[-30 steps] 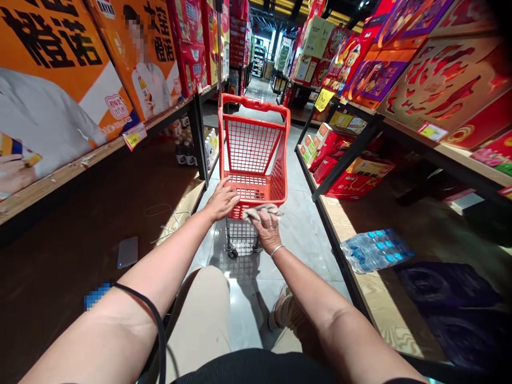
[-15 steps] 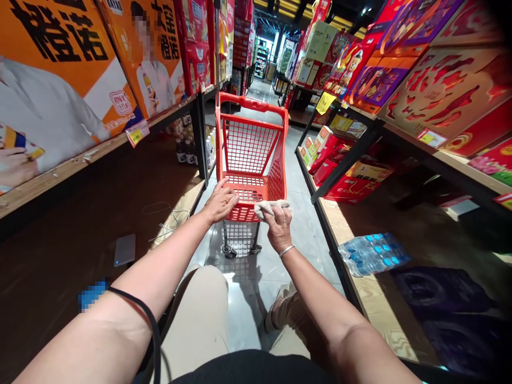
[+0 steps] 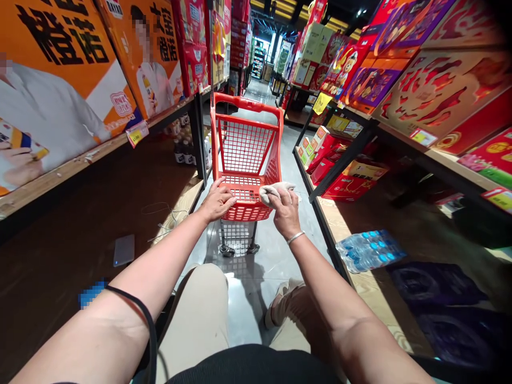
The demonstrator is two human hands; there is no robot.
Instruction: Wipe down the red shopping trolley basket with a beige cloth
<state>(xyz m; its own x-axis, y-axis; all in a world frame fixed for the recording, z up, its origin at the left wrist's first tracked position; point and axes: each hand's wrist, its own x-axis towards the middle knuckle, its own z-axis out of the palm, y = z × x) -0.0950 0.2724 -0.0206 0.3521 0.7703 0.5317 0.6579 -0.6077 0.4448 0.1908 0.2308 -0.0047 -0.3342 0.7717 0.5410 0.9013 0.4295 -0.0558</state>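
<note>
A red plastic shopping cart (image 3: 247,152) stands in the aisle right in front of me, its basket bare inside. My left hand (image 3: 218,202) rests on the near left corner of the basket rim, fingers spread over the edge. In my right hand (image 3: 287,213) is a bunched greyish-white cloth (image 3: 276,193), gripped between thumb and fingers at the near right corner of the basket. A bracelet circles my right wrist.
Shelves with orange boxes (image 3: 60,80) line the left side. On the right are gift boxes (image 3: 444,96), and lower down a pack of bottled water (image 3: 372,250). A white power bank-like slab (image 3: 124,250) and a thin cable (image 3: 170,224) lie on the lower left shelf.
My right hand with the cloth has moved up and slightly right along the cart's right side. The cart and my left hand appear shifted a little left.
</note>
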